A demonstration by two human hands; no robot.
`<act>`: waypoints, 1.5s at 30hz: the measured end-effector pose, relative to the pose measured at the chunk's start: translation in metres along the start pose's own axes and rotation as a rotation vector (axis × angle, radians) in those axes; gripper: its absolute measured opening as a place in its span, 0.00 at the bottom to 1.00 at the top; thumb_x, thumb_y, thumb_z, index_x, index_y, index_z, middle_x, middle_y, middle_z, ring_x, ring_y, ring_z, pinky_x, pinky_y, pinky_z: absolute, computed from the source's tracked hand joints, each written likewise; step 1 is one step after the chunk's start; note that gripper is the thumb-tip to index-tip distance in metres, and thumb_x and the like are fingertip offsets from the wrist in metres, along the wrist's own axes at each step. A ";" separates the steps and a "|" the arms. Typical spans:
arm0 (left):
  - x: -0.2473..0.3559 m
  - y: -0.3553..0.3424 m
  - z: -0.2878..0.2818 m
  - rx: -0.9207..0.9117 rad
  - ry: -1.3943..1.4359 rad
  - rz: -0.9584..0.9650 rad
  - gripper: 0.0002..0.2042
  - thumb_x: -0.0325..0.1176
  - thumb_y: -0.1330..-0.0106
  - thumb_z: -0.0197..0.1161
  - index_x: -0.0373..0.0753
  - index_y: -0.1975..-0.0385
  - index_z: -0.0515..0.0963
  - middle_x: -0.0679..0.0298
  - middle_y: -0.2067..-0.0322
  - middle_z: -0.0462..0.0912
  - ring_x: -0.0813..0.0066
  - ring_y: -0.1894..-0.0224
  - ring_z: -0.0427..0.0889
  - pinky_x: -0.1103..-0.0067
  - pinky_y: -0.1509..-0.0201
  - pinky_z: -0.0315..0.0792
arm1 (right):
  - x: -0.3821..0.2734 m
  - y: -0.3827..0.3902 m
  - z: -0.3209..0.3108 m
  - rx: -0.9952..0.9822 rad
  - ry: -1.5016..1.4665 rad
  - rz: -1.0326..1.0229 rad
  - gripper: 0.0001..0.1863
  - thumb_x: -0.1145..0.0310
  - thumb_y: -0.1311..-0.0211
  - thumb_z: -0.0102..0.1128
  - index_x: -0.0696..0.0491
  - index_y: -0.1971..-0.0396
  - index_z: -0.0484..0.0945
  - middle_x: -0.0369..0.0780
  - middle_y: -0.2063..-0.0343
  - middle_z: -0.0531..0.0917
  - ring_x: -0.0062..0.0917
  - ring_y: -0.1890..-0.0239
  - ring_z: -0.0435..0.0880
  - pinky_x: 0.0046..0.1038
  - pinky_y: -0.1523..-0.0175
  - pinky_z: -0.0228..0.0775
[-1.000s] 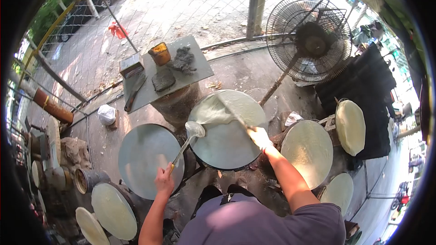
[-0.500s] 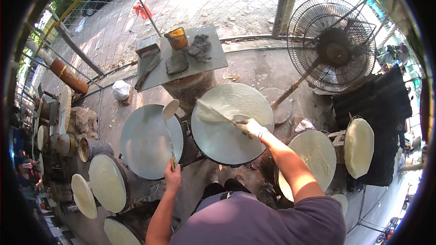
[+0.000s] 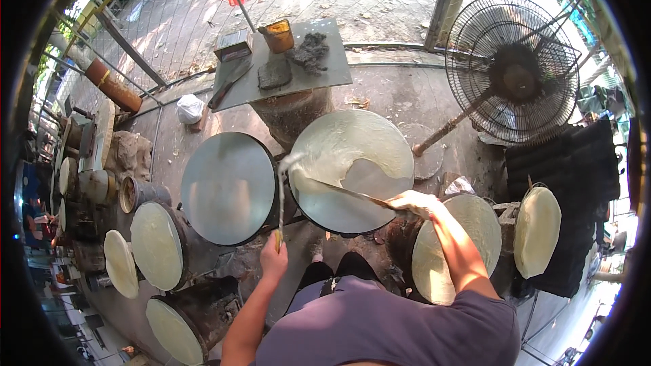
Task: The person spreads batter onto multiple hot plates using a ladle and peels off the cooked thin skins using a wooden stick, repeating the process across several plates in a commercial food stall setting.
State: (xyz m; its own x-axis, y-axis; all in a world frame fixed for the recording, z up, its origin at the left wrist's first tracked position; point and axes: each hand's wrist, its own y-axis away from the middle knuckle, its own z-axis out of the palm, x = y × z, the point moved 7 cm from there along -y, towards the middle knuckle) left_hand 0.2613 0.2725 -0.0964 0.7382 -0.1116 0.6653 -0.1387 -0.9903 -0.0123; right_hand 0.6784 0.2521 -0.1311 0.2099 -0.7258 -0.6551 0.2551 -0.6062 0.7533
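Observation:
My left hand (image 3: 274,257) is closed round the yellow handle of a long ladle (image 3: 281,193). The ladle's bowl, blurred by motion, is tipped at the left rim of the middle round griddle (image 3: 339,218). Pale batter (image 3: 332,132) covers the griddle's far side and curves along its left and right, leaving bare metal in the middle and near part. With my right hand (image 3: 412,205), which seems to wear a light glove, I grip a long flat spreader (image 3: 349,193). Its blade slants across the griddle, its tip in the batter at the left.
A bare round griddle (image 3: 227,190) stands at the left. Griddles with pale flatbread (image 3: 157,247) flank me, another (image 3: 461,247) at right. Ahead, a small table (image 3: 325,78) bears a knife, an orange pot and dark cloths. A large fan (image 3: 513,71) stands far right.
The ladle has swung right, from over the left griddle to the middle one's edge. My right hand and the spreader have moved right and nearer me. The batter covers more of the griddle.

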 end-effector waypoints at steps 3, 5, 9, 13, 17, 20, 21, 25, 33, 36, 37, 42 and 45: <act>-0.003 0.043 0.008 -0.084 -0.128 0.053 0.21 0.29 0.40 0.57 0.36 0.45 0.67 0.49 0.61 0.78 0.48 0.62 0.79 0.63 0.61 0.74 | 0.021 0.002 -0.048 0.211 -0.567 -0.046 0.17 0.54 0.44 0.60 0.54 0.64 0.79 0.30 0.81 0.71 0.17 0.85 0.65 0.22 0.79 0.56; 0.003 0.069 0.010 -0.148 -0.194 0.070 0.23 0.29 0.40 0.56 0.38 0.43 0.66 0.51 0.62 0.77 0.48 0.64 0.79 0.62 0.63 0.74 | 0.016 -0.017 -0.079 0.630 -0.387 -0.122 0.23 0.50 0.46 0.60 0.54 0.59 0.79 0.35 0.82 0.75 0.21 0.83 0.71 0.26 0.75 0.65; 0.006 0.105 0.002 -0.155 -0.262 0.057 0.25 0.29 0.41 0.57 0.39 0.42 0.64 0.54 0.66 0.74 0.50 0.68 0.78 0.61 0.67 0.73 | -0.038 -0.042 0.003 0.109 0.175 -0.022 0.26 0.45 0.47 0.59 0.55 0.64 0.80 0.40 0.78 0.79 0.28 0.79 0.76 0.29 0.71 0.70; 0.015 0.122 -0.002 -0.138 -0.307 0.065 0.25 0.28 0.42 0.56 0.39 0.42 0.64 0.54 0.66 0.74 0.51 0.68 0.78 0.62 0.68 0.73 | -0.017 -0.024 -0.005 0.054 0.152 -0.137 0.26 0.47 0.47 0.60 0.54 0.58 0.81 0.37 0.75 0.79 0.23 0.79 0.73 0.25 0.75 0.66; 0.028 0.120 0.002 -0.147 -0.294 0.092 0.25 0.28 0.42 0.56 0.39 0.42 0.64 0.54 0.66 0.74 0.50 0.68 0.78 0.62 0.68 0.72 | -0.006 -0.026 -0.042 0.412 -0.081 -0.209 0.24 0.49 0.46 0.58 0.51 0.56 0.80 0.35 0.76 0.78 0.20 0.80 0.71 0.24 0.76 0.64; 0.029 0.122 0.003 -0.142 -0.272 0.084 0.25 0.27 0.42 0.56 0.40 0.42 0.64 0.54 0.67 0.74 0.50 0.68 0.78 0.62 0.67 0.72 | -0.005 -0.035 0.003 0.054 0.073 -0.072 0.23 0.53 0.46 0.61 0.51 0.54 0.80 0.32 0.81 0.73 0.16 0.83 0.66 0.23 0.78 0.59; 0.028 0.124 0.002 -0.147 -0.272 0.087 0.25 0.27 0.42 0.56 0.40 0.42 0.64 0.54 0.67 0.74 0.50 0.68 0.78 0.62 0.67 0.72 | -0.002 -0.027 0.005 0.057 0.068 -0.070 0.23 0.53 0.46 0.61 0.51 0.54 0.80 0.32 0.81 0.73 0.16 0.83 0.66 0.23 0.78 0.59; 0.020 0.126 -0.005 -0.156 -0.264 0.122 0.25 0.28 0.42 0.56 0.41 0.41 0.64 0.54 0.67 0.74 0.50 0.68 0.78 0.62 0.67 0.72 | 0.023 0.002 0.003 0.049 0.012 -0.152 0.21 0.58 0.43 0.60 0.50 0.50 0.78 0.31 0.82 0.72 0.15 0.85 0.63 0.20 0.80 0.54; -0.001 0.108 -0.034 -0.189 -0.167 0.278 0.24 0.27 0.42 0.57 0.41 0.43 0.67 0.54 0.69 0.74 0.49 0.68 0.77 0.61 0.67 0.72 | 0.056 0.045 0.083 0.197 -0.159 -0.173 0.21 0.58 0.40 0.58 0.48 0.48 0.75 0.30 0.80 0.72 0.13 0.83 0.63 0.15 0.79 0.53; -0.006 0.099 -0.062 -0.165 -0.037 0.353 0.22 0.25 0.41 0.58 0.38 0.44 0.69 0.52 0.66 0.76 0.49 0.65 0.78 0.64 0.63 0.73 | 0.080 0.068 0.138 0.360 -0.614 -0.240 0.17 0.58 0.38 0.56 0.47 0.51 0.73 0.30 0.82 0.71 0.14 0.87 0.62 0.19 0.83 0.51; -0.001 0.093 -0.074 -0.106 0.065 0.423 0.21 0.25 0.40 0.58 0.36 0.45 0.69 0.50 0.64 0.77 0.51 0.64 0.79 0.67 0.61 0.74 | 0.098 0.060 0.163 0.360 -0.833 -0.211 0.13 0.58 0.38 0.55 0.44 0.55 0.73 0.29 0.83 0.71 0.15 0.89 0.61 0.19 0.84 0.50; -0.012 0.061 -0.124 -0.197 0.484 0.276 0.18 0.24 0.38 0.58 0.30 0.47 0.70 0.60 0.66 0.78 0.78 0.66 0.76 0.82 0.61 0.70 | 0.065 -0.045 0.296 0.387 -0.911 -0.180 0.12 0.56 0.38 0.57 0.44 0.58 0.73 0.31 0.83 0.75 0.18 0.88 0.64 0.23 0.83 0.55; -0.063 0.057 -0.153 -0.203 0.614 0.109 0.17 0.24 0.36 0.56 0.30 0.48 0.70 0.68 0.76 0.73 0.87 0.77 0.68 0.87 0.73 0.66 | 0.011 -0.102 0.327 0.401 -0.793 -0.310 0.12 0.56 0.38 0.56 0.47 0.60 0.76 0.32 0.82 0.76 0.20 0.87 0.68 0.24 0.82 0.60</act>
State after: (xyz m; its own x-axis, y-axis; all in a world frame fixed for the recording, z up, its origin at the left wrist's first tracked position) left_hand 0.1058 0.2355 -0.0244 0.2099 -0.0826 0.9742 -0.3578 -0.9338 -0.0021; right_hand 0.3461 0.1995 -0.1965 -0.5545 -0.4337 -0.7102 -0.1828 -0.7691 0.6124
